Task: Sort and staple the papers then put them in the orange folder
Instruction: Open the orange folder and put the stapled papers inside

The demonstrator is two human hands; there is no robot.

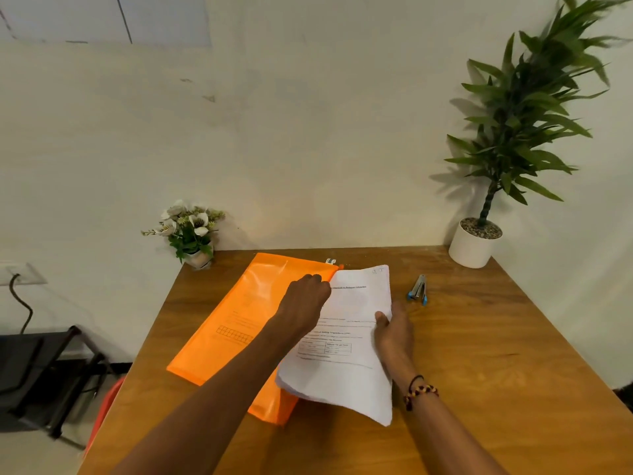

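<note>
Papers [346, 341]: long axis ran away from me; my right hand [394, 332] gripped their edge; my left hand [303, 303] curled at the orange folder [233, 323] mouth, its hold unclear.

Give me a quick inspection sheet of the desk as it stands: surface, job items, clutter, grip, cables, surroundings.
Surface: wooden table, set against a white wall.
Job's things: orange folder lies flat at left; a stack of papers overlaps its right edge, near corner curling; stapler lies apart, to the right of the papers.
Clutter: small flower pot at the far left corner; tall potted plant at the far right corner.
Grip: left hand curled at the folder's right edge, by the papers' top left; what it holds cannot be told. Right hand holds the papers' right edge.
Cables: dark cable hangs from a wall socket at left.
Surroundings: black chair left of the table.
</note>
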